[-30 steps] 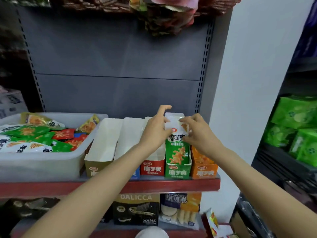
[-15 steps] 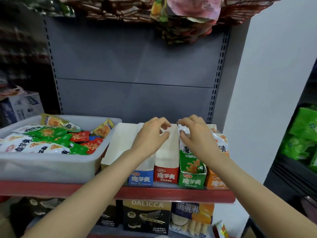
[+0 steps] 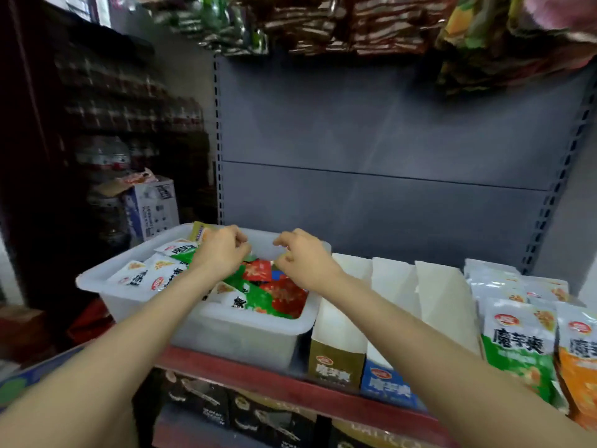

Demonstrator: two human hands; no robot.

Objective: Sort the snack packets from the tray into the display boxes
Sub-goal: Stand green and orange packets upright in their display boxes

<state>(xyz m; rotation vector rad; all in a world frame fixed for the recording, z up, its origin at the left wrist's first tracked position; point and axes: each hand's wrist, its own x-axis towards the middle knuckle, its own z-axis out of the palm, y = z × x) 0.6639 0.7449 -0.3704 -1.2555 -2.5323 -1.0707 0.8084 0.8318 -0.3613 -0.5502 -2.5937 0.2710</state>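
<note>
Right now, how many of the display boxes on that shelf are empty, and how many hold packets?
Empty: 3 (gold-fronted box, blue-fronted box, third box with its front hidden)
Holding packets: 2 (one with green packets, one with orange packets)
Total: 5

Both hands over tray [image 3: 129,295] of mixed packets [image 3: 277,294]. Left hand [image 3: 223,253] and right hand [image 3: 303,260] loosely curled, grip unclear. Boxes [image 3: 336,344] beside tray on shelf [image 3: 290,388]; rightmost hold packets.

Open air above tray [image 3: 97,279], boxes [image 3: 336,367]
</note>
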